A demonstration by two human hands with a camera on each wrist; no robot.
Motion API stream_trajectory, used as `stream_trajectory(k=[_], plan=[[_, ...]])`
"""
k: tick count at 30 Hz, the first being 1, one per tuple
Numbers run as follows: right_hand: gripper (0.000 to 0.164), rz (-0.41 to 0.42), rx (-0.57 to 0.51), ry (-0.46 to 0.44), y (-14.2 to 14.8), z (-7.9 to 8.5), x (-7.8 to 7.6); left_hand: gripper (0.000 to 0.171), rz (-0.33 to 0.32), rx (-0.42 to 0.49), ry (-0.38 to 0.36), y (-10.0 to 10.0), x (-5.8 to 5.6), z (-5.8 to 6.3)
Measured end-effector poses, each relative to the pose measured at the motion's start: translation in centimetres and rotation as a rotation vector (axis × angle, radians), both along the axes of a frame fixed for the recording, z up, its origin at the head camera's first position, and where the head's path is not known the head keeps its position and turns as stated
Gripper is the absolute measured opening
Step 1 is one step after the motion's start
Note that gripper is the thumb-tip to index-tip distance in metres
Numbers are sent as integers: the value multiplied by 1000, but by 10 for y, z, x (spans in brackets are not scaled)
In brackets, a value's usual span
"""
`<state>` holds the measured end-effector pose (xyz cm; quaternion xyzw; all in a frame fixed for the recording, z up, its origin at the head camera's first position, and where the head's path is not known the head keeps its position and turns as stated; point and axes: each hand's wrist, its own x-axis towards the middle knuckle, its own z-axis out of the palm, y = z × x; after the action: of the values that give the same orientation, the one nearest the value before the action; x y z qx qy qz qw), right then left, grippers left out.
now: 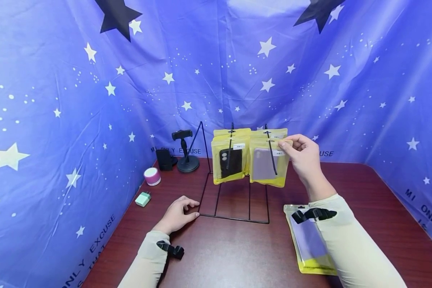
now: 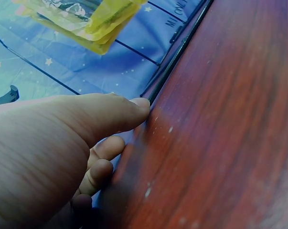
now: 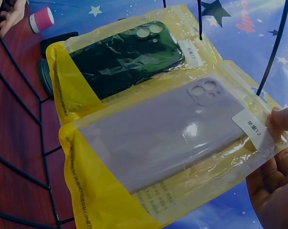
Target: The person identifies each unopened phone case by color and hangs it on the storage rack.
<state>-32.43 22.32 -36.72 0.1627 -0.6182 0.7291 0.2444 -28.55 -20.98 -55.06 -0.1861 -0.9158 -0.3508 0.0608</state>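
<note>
My right hand (image 1: 304,154) pinches the top corner of a clear-and-yellow pouch holding a lilac phone case (image 3: 158,138), thumb in front. This pouch is at the right hook of a black wire display rack (image 1: 249,200), with another pouch behind it. On the left hook hangs a pouch with a black phone case (image 1: 231,163), also in front of others. My left hand (image 1: 178,214) is low at the rack's front left corner, thumb and finger gripping the base wire. In the left wrist view the thumb (image 2: 120,112) meets the wire; the other fingers are partly hidden.
Another pouch with a lilac case (image 1: 309,240) lies on the table under my right forearm. Left of the rack stand a phone holder (image 1: 188,160), a black stand (image 1: 164,160), a pink-and-white round item (image 1: 152,176) and a mint plug adapter (image 1: 143,199). A starry cloth (image 1: 216,72) hangs behind.
</note>
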Motion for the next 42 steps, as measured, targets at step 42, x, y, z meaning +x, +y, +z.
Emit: stream_trajectory(k=[42], plan=[[22,-230,168,-15,-2,1,-14,31,3,0,-7,1,1,1]])
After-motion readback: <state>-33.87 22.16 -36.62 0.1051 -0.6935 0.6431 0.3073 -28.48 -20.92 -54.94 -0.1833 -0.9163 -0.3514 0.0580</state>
